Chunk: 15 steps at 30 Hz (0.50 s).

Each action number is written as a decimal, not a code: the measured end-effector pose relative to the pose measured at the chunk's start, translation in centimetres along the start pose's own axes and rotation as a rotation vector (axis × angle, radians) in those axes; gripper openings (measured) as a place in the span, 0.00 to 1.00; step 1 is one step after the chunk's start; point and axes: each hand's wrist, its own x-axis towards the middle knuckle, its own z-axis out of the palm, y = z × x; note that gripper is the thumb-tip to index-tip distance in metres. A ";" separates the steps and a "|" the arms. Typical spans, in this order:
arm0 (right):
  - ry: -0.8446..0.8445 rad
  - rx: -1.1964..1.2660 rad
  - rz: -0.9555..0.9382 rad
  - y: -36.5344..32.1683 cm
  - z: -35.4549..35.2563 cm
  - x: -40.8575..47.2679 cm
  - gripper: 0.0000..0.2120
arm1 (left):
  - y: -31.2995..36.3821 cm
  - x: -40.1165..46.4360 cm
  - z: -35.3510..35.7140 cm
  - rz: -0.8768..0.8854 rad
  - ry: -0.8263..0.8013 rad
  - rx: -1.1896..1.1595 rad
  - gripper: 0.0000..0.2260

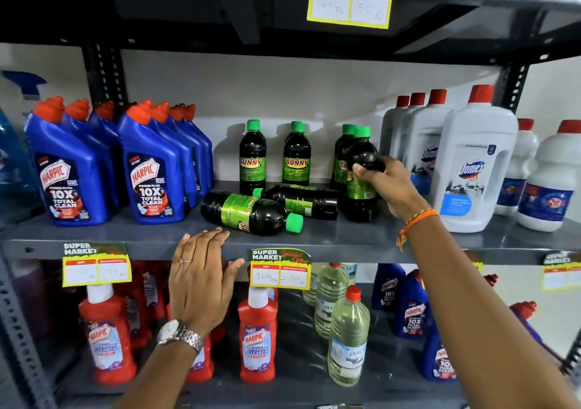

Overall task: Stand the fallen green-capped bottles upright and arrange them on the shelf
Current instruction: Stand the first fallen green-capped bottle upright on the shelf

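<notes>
Dark green-capped bottles stand on the grey middle shelf [314, 240]. Two lie on their sides: a front one [251, 212] with its cap pointing right, and one behind it [298, 200] with its cap pointing left. Upright ones stand at the back left [252, 157], the back middle [296, 153] and the back right [341, 157]. My right hand [388, 185] grips an upright bottle [361, 174] around its shoulder, its base on the shelf. My left hand [201, 278] is open, fingers spread, its fingertips at the shelf's front edge just below the front fallen bottle.
Blue Harpic bottles [151, 176] crowd the shelf's left; white Domex bottles [474, 163] stand close on the right. Price tags [280, 269] hang from the shelf edge. The lower shelf holds red bottles [258, 333] and clear bottles [347, 339]. Another shelf sits overhead.
</notes>
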 end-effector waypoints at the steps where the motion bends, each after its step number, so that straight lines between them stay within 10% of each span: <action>1: -0.022 0.073 0.012 0.2 0.1 -0.2 0.11 | 0.0 0.0 0.0 0.006 -0.010 0.007 0.24; 9: -0.097 0.315 0.060 2.4 -0.4 -1.1 0.29 | -0.3 -0.3 0.3 0.023 0.003 0.020 0.25; 15: 0.120 -0.224 0.012 2.7 0.8 -2.5 0.39 | -0.7 0.2 1.1 0.029 0.070 0.008 0.25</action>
